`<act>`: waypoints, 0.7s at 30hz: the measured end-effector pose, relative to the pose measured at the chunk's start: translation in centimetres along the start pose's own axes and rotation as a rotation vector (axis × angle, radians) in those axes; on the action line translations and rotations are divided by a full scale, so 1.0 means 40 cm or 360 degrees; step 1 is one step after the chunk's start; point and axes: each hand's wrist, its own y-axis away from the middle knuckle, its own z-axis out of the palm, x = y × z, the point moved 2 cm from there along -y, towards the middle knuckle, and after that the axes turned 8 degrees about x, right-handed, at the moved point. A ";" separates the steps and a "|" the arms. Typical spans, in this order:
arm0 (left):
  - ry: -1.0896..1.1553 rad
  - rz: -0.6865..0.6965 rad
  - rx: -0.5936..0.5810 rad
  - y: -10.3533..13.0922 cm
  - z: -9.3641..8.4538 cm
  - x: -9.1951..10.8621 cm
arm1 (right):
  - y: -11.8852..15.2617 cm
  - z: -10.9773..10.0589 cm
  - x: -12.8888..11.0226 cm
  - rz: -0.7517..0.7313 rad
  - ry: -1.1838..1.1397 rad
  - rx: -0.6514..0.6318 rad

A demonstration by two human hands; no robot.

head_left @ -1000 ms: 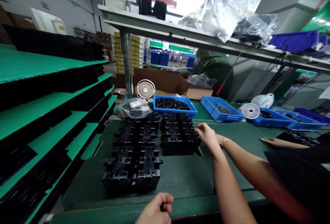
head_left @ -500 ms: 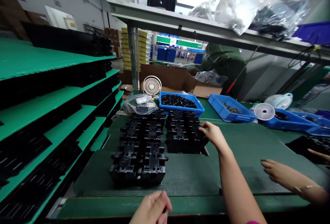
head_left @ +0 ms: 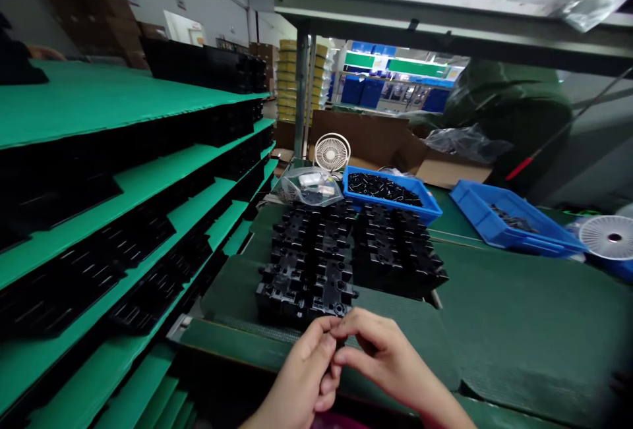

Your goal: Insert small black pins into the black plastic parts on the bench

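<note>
At the bench's front edge my left hand (head_left: 312, 364) is closed, its fingers curled around something dark and small that I cannot make out. My right hand (head_left: 373, 346) meets it there, thumb and fingers pinched at the left hand's fingertips; whatever lies between them is hidden. Just beyond both hands stands a block of black plastic housings (head_left: 306, 264) in rows. A second group of black housings (head_left: 395, 251) sits to its right. Behind them, a blue bin (head_left: 432, 208) holds many small black parts (head_left: 383, 188).
Left of me, a rack with green shelf sheets (head_left: 148, 106) carries more black parts. A clear plastic bag (head_left: 311, 186) and a white fan (head_left: 332, 152) stand behind the housings. Another blue bin (head_left: 514, 234) lies to the right, with a second fan (head_left: 610, 236). A metal shelf (head_left: 420, 10) crosses overhead.
My right hand has come back from the right-hand housings to my left hand, and the two now touch. The view has turned left; the co-worker's hands at the right are out of sight.
</note>
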 end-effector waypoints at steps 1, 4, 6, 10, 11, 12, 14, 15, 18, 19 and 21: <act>0.0020 0.0005 0.0015 0.004 -0.004 -0.001 | -0.002 0.002 0.008 -0.0009 0.0008 0.0025; 0.0180 -0.0074 0.0080 0.010 -0.018 -0.012 | -0.016 -0.027 0.024 -0.0023 0.0160 0.0143; 0.0327 -0.0216 0.0178 0.010 -0.028 -0.026 | -0.033 -0.057 0.030 -0.0036 0.0329 0.0206; 0.0511 -0.0465 0.0313 0.008 -0.037 -0.054 | -0.077 -0.092 0.044 -0.0102 0.0629 0.0178; 0.0538 -0.0475 0.0302 0.009 -0.036 -0.056 | -0.087 -0.094 0.048 -0.0117 0.0702 0.0170; 0.0560 -0.0472 0.0274 0.011 -0.035 -0.056 | -0.096 -0.093 0.052 -0.0126 0.0774 0.0155; 0.0581 -0.0436 0.0193 0.017 -0.034 -0.051 | -0.111 -0.085 0.059 -0.0137 0.0921 0.0100; 0.0585 -0.0418 0.0148 0.021 -0.034 -0.046 | -0.118 -0.080 0.062 -0.0141 0.0990 0.0066; 0.0601 -0.0378 0.0043 0.028 -0.041 -0.031 | -0.135 -0.064 0.068 -0.0148 0.1162 -0.0039; 0.0608 -0.0364 0.0021 0.028 -0.045 -0.027 | -0.140 -0.060 0.069 -0.0146 0.1219 -0.0072; 0.0611 -0.0335 -0.0003 0.028 -0.052 -0.020 | -0.145 -0.056 0.066 -0.0137 0.1315 -0.0138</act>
